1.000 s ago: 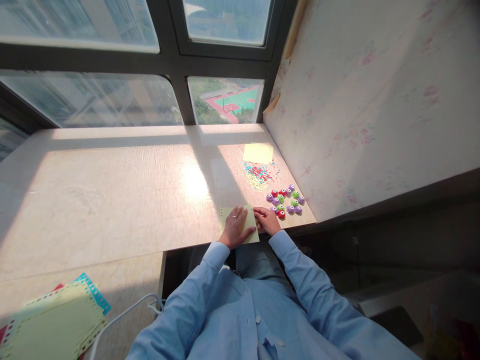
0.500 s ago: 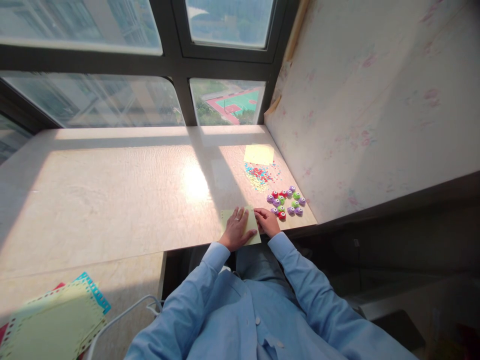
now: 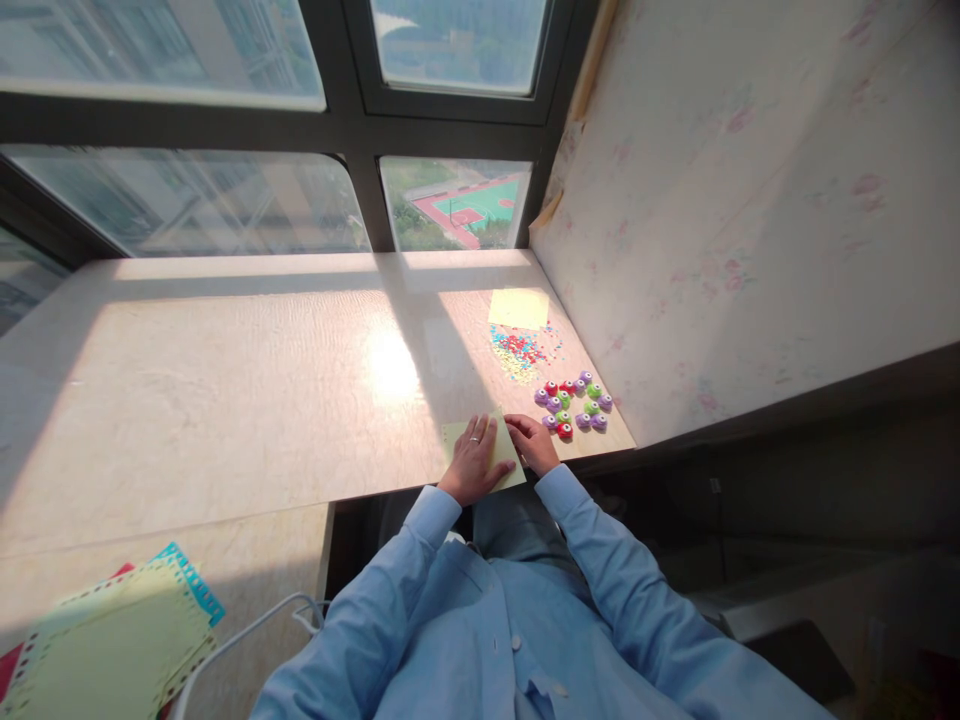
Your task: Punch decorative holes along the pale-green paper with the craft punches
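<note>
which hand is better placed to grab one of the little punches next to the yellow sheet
Right. The right hand rests at the right edge of the yellow sheet, just beside the cluster of small punches. The left hand lies flat on the sheet, farther from them, and seems to pin it down.

a pale yellow-green sheet (image 3: 501, 452) lies at the near edge of the cream marbled tabletop (image 3: 225, 390). just right of it, small punches (image 3: 571, 405) in purple, red and green. farther off, confetti (image 3: 519, 352) in red, blue and yellow, then a yellow paper (image 3: 518, 308). near left, a stack (image 3: 105, 650) of yellow-green, teal and red sheets. sleeves (image 3: 615, 590) light blue.
</note>
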`<action>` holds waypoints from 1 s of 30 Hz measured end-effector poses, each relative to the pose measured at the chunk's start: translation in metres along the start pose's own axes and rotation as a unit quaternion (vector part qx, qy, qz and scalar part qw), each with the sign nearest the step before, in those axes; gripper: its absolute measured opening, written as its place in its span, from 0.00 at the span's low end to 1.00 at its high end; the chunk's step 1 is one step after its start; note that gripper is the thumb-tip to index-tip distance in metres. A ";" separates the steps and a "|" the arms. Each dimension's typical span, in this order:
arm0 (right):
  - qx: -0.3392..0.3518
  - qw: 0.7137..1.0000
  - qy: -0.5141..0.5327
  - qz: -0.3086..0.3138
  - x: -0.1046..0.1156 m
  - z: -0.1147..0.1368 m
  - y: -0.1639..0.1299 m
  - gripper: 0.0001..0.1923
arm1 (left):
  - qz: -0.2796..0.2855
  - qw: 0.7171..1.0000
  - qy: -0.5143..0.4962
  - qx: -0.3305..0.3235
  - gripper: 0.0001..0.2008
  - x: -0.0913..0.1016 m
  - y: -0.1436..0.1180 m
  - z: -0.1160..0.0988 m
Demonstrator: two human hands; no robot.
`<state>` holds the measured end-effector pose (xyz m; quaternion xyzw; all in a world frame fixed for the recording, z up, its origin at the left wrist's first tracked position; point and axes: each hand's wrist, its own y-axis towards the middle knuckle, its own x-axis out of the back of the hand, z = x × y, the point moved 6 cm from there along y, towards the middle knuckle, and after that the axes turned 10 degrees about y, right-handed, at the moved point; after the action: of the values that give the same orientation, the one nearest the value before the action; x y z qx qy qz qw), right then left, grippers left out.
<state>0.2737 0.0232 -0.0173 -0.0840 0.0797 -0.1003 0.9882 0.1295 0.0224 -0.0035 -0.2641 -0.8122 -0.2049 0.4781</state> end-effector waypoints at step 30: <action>0.234 0.942 -0.237 0.039 -0.012 0.035 -0.025 0.16 | -0.058 0.997 -0.030 0.037 0.33 0.016 -0.012 -0.015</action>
<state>0.2634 0.0070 0.0233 0.1319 -0.1792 -0.0543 0.9734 0.1251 0.0079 0.0161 -0.2048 -0.8472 -0.1944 0.4500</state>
